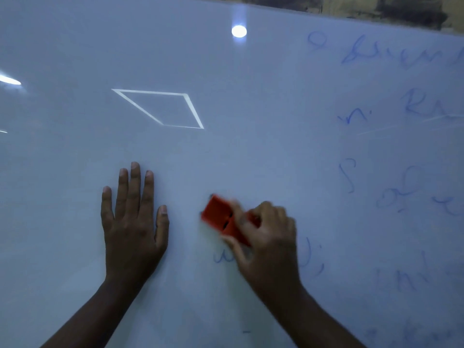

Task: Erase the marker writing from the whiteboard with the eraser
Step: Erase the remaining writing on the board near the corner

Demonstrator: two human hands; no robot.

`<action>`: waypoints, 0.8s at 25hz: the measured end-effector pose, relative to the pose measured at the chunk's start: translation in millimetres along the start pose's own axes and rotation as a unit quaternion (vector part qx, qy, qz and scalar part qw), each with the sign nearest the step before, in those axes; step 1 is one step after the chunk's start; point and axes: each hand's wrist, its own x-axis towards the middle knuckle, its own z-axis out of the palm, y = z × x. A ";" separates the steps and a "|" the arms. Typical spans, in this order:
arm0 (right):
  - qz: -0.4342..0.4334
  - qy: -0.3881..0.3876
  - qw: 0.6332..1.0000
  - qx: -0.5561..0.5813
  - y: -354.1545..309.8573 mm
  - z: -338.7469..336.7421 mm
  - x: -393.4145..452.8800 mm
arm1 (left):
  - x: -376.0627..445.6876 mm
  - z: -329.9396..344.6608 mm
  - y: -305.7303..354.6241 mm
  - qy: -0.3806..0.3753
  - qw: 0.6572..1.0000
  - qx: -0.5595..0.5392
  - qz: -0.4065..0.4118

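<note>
- Head view: the whiteboard (pixel 226 151) fills nearly the whole frame, glossy, with a round glare spot (pixel 239 31) at upper centre and a bright four-sided reflection (pixel 160 109) left of centre.
- The red eraser (pixel 222 217) sits lower centre, its face against the board, blurred as if mid-stroke.
- The right hand (pixel 266 237) grips the eraser from its lower right end; its fingers (pixel 251 214) are curled over the top and the thumb runs along the lower edge, pinching the block between them.
- The left hand (pixel 133 217) lies flat on the board just left of the eraser and apart from it, fingers straight and close together, thumb out to the side.
- Faint blue marker writing (pixel 411 109) runs down the right side of the frame; a small scrap (pixel 221 258) shows just below the eraser, partly behind the right hand.
- Handling, as a judgement: the eraser looks like a light, rigid plastic block, easy to hold by its long sides. The board looks slick, so the block should glide; firm, even pressure matters more than grip force.
- The left and middle of the board look clean; most of the writing at right is not yet wiped.
</note>
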 end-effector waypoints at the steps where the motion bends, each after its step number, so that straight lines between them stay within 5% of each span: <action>1: -0.036 -0.019 0.999 -0.006 -6.7 1.1 -6.6 | -1.9 -0.3 0.0 -0.002 1.000 -0.004 -0.001; 6: -0.039 -0.028 0.997 -0.055 23.4 -18.3 8.3 | -14.0 -1.3 -1.3 -0.001 1.000 -0.002 0.007; 9: 0.095 0.025 0.994 -0.057 74.2 -41.6 30.3 | -20.4 -1.5 -0.6 0.001 1.000 -0.001 0.007; 15: 0.349 0.119 0.929 -0.034 146.8 -68.3 36.6 | -32.7 -2.2 4.5 -0.004 1.000 -0.004 -0.004; 20: 0.287 0.109 0.952 -0.008 94.2 -39.2 27.1 | -41.7 -1.4 8.6 -0.015 1.000 -0.002 -0.011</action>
